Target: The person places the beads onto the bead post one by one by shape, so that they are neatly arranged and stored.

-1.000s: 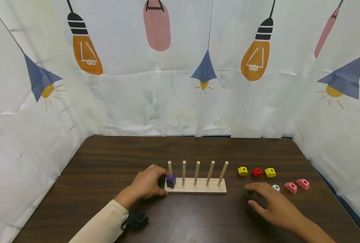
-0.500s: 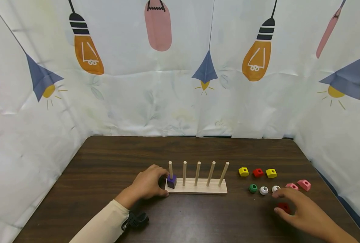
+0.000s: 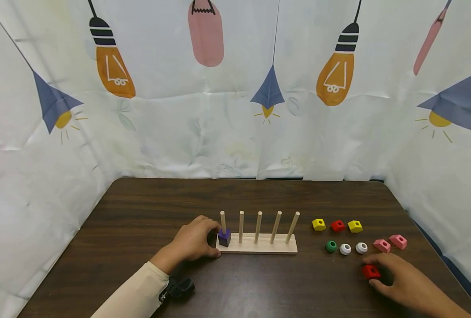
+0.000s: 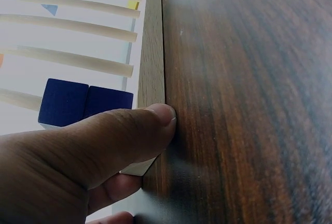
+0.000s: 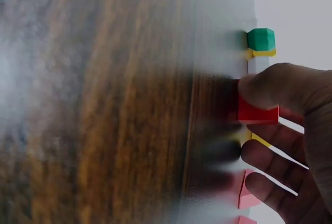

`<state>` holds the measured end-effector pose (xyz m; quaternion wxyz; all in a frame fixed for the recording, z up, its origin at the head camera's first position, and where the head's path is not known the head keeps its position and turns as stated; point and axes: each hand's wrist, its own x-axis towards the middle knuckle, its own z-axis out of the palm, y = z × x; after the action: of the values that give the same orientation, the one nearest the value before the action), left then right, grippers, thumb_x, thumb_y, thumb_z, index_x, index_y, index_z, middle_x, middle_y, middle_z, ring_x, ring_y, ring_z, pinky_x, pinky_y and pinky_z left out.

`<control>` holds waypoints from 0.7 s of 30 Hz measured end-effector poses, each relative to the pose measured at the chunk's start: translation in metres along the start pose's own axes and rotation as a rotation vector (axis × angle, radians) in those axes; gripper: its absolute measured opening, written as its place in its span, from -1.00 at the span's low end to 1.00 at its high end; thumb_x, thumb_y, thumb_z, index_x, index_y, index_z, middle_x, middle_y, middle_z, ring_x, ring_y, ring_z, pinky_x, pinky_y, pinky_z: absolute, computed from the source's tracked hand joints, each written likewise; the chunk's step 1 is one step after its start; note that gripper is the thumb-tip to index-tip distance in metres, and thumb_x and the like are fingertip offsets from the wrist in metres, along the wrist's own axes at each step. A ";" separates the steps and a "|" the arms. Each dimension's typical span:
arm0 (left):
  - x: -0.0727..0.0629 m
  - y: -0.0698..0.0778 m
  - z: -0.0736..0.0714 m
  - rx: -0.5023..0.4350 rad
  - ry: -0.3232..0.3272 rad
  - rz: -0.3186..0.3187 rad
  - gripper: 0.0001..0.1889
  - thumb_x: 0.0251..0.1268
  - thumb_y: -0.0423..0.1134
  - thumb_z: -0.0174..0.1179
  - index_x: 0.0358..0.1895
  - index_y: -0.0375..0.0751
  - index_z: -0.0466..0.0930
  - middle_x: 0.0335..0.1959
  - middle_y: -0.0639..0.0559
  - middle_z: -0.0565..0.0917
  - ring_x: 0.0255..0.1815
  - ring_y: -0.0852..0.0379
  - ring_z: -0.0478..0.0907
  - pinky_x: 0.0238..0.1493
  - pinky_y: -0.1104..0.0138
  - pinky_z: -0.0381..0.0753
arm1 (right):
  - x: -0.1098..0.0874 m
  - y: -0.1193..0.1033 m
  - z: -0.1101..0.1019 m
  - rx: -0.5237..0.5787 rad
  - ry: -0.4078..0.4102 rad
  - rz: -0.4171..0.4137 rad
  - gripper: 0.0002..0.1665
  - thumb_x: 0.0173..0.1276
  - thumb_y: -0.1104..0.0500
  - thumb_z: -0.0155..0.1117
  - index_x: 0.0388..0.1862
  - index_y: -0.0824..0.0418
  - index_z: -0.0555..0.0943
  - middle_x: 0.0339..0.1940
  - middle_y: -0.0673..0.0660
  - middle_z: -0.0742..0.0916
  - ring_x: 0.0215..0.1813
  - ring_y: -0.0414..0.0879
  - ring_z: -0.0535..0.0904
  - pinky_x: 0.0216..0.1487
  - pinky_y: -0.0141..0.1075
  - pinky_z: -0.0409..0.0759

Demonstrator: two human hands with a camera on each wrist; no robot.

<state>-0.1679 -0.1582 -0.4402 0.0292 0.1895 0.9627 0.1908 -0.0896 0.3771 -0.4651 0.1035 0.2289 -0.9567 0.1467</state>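
My left hand [image 3: 195,238] holds the left end of a wooden peg board [image 3: 259,249], thumb along its front edge. Several upright pegs rise from the board. On the leftmost peg, two dark purple blocks [image 4: 85,102] are stacked, as the left wrist view shows. Over at the right, my right hand [image 3: 406,280] pinches a red block [image 3: 371,271] between thumb and index finger, close to the tabletop. In the right wrist view the thumb lies across that red block [image 5: 257,112], and the other fingers are spread below it.
Beyond the right hand lie a green bead [image 3: 331,246], two white beads [image 3: 345,249] and two pink blocks [image 3: 398,241]. A row behind them has two yellow blocks [image 3: 319,225] with another red block [image 3: 337,226] between. A patterned curtain [image 3: 235,132] surrounds the brown table [image 3: 160,194].
My right hand has moved right, past the beads, to the front red block and closed its thumb and index finger on it. The left hand stays on the board.
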 end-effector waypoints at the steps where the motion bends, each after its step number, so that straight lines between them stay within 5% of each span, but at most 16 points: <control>1: 0.000 0.000 0.000 0.000 0.000 0.001 -0.43 -0.22 0.02 0.69 -0.04 0.06 0.70 0.01 0.11 0.66 0.13 0.04 0.53 -0.10 -0.10 0.60 | 0.000 0.001 0.000 0.000 -0.004 -0.003 -0.34 -0.18 0.12 0.78 -0.04 -0.04 0.67 -0.10 -0.20 0.70 -0.08 -0.30 0.62 -0.19 -0.25 0.65; 12: 0.000 0.000 0.000 -0.005 -0.003 0.004 -0.43 -0.22 0.02 0.69 -0.04 0.07 0.70 0.01 0.11 0.66 0.13 0.04 0.53 -0.09 -0.11 0.60 | 0.015 -0.016 0.004 0.025 0.017 0.013 -0.41 -0.15 0.10 0.77 -0.12 -0.03 0.65 -0.21 -0.29 0.66 -0.20 -0.41 0.57 -0.25 -0.24 0.63; 21: -0.001 0.000 0.000 -0.011 -0.001 0.017 -0.43 -0.20 0.01 0.69 -0.02 0.05 0.70 0.01 0.11 0.66 0.14 0.03 0.52 -0.09 -0.12 0.59 | 0.035 -0.032 0.002 0.077 0.042 -0.077 -0.44 -0.07 0.10 0.75 -0.08 -0.11 0.66 -0.15 -0.32 0.67 -0.12 -0.35 0.62 -0.18 -0.31 0.65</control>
<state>-0.1672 -0.1589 -0.4406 0.0293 0.1978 0.9599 0.1963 -0.1049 0.3351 -0.4501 0.1204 0.2661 -0.9385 0.1843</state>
